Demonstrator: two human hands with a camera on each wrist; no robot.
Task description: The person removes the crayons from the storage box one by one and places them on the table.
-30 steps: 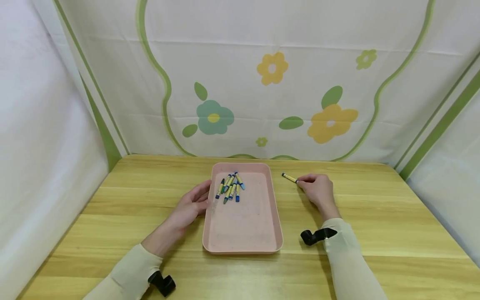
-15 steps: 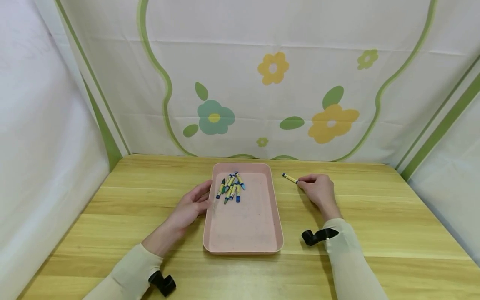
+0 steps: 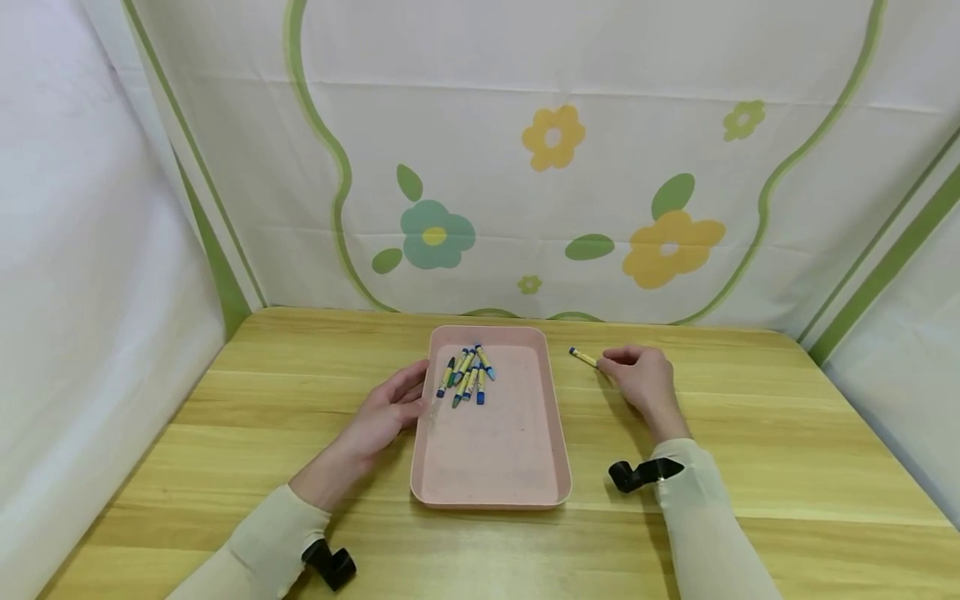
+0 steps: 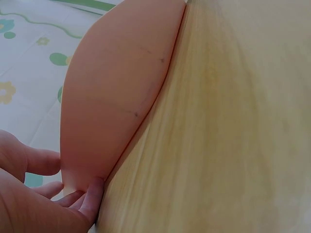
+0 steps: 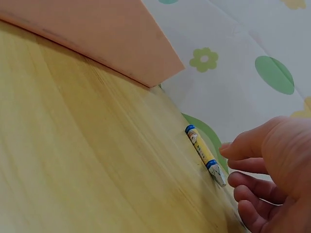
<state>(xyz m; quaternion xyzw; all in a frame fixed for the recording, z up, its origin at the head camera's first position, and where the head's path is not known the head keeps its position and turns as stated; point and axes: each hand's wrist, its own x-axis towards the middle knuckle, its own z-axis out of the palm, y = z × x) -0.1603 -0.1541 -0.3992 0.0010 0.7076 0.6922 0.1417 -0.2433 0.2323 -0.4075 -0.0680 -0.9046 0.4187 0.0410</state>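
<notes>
- Presumably steadying the pink tray, centred in the head frame, with the left hand: resting loose fingers against its left outer wall, not clamped on it, perhaps just enough to prevent sliding.
- Poised right of centre with the right hand: loosely bent at thumb and fingers, clamped on nothing, just beside or barely touching the pointed end of the lone crayon; cannot tell which.
- Lying flat on the table beyond the tray's right side, apparently angled so as to offer its tip to the fingers.
- Gathered in the tray's upper left as a loose cluster of crayons, some touching or overlapping, probably contained by raised walls rather than arranged.
</notes>
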